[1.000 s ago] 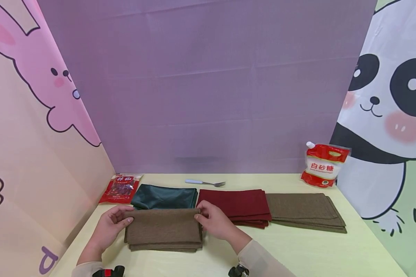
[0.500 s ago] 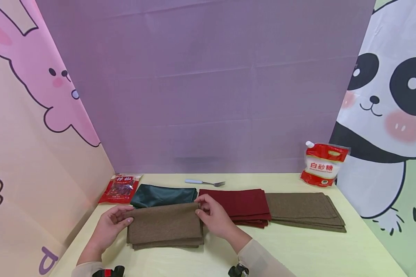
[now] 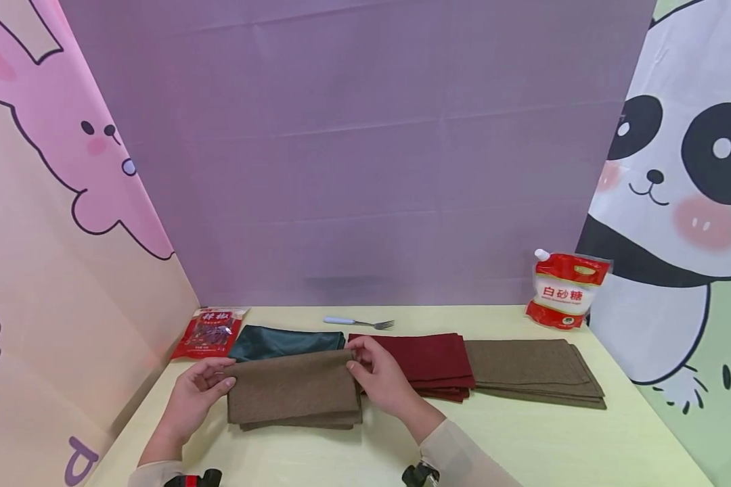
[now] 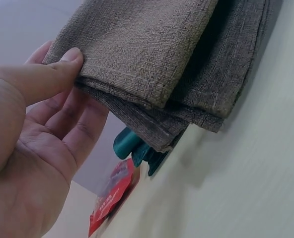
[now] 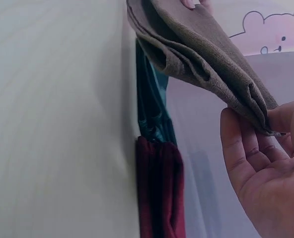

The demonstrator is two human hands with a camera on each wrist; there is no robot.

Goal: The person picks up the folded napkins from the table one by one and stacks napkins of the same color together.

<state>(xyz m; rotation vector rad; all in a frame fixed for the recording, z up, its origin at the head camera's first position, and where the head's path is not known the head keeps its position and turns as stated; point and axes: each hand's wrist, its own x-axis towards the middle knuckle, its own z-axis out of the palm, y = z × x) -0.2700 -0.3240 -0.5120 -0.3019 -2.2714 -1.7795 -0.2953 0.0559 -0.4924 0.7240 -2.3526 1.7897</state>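
A folded brown cloth is held by its far corners, its far edge raised and its layers hanging toward the near side. My left hand pinches the left corner between thumb and fingers; the left wrist view shows the thumb on top of the weave. At the other corner my right hand pinches the cloth, and the right wrist view shows several loose folds along its side. Behind it lies a folded dark green cloth, partly covered by the brown one in the head view.
A folded dark red cloth and a second folded brown cloth lie in a row to the right. Farther back are a red packet, a fork and a red-and-white spouted bag. Printed fabric walls enclose the table.
The brown cloth has risen a little and shifted slightly right and away, its right corner lifting first. It now covers more of the green cloth. Both hands keep their hold.
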